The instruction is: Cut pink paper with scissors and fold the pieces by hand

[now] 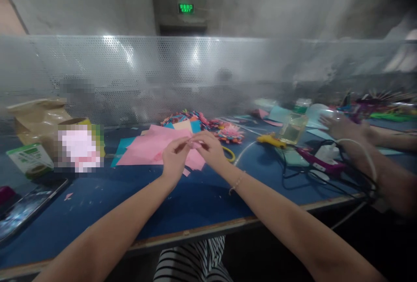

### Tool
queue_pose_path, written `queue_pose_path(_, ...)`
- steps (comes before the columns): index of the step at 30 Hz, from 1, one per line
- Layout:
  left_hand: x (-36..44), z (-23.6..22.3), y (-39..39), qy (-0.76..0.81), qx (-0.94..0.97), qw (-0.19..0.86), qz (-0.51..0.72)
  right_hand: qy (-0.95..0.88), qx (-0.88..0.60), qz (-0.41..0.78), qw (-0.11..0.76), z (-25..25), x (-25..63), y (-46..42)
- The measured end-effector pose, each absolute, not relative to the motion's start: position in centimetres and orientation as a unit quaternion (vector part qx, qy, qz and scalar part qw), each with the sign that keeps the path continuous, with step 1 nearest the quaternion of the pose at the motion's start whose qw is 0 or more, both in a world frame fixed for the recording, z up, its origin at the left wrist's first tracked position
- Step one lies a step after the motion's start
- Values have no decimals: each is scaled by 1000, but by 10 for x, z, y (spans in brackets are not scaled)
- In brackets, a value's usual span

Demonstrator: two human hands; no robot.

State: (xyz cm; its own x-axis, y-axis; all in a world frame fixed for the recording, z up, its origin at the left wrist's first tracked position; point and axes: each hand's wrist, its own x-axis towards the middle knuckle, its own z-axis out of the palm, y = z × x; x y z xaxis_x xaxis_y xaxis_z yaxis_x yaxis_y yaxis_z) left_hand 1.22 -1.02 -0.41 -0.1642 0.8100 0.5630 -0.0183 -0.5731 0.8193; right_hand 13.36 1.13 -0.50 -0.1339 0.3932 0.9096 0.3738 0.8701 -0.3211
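My left hand [175, 157] and my right hand [211, 148] meet at the middle of the table. Between their closed fingertips is a small piece of pink paper [194, 144], mostly hidden by the fingers. Sheets of pink paper [140, 149] lie fanned out just behind and to the left of my hands, with blue sheets [120, 151] under them. Beyond sits a ring of folded multicoloured paper [185, 116], and to its right a pink and orange paper flower [230, 132]. A yellow ring [230, 155], partly covered by my right hand, lies beside my wrist.
On the left are a brown paper bag [35, 117], a green and white packet [31, 160] and a phone [31, 208]. To the right lie a yellow tool [272, 140], a bottle [293, 127], a purple tool [321, 162] and tangled cables. Another person's blurred hand [342, 127] reaches in there.
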Motion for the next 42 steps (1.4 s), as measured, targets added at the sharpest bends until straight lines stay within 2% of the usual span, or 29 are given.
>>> queue_pose_path(3, 12, -6, -8, 346, 569, 328, 670, -749, -260, -12, 609, -6, 135, 12)
queue_pose_path(10, 19, -11, -10, 317, 504, 476, 647, -753, -270, -53, 597, -10, 137, 12)
queue_pose_path(14, 20, -11, -10, 302, 482, 509, 646, -749, -296, -48, 590, -11, 134, 10)
queue_pose_path(22, 20, -8, -11, 322, 478, 495, 651, -738, -286, -40, 610, -9, 135, 10)
queue_pose_path(31, 17, -10, -5, 312, 468, 476, 676, -723, -288, 83, 623, -7, 130, 12)
queue_pose_path(42, 11, -11, 5, 335, 502, 414, 681, -714, -314, 161, 604, -9, 131, 20)
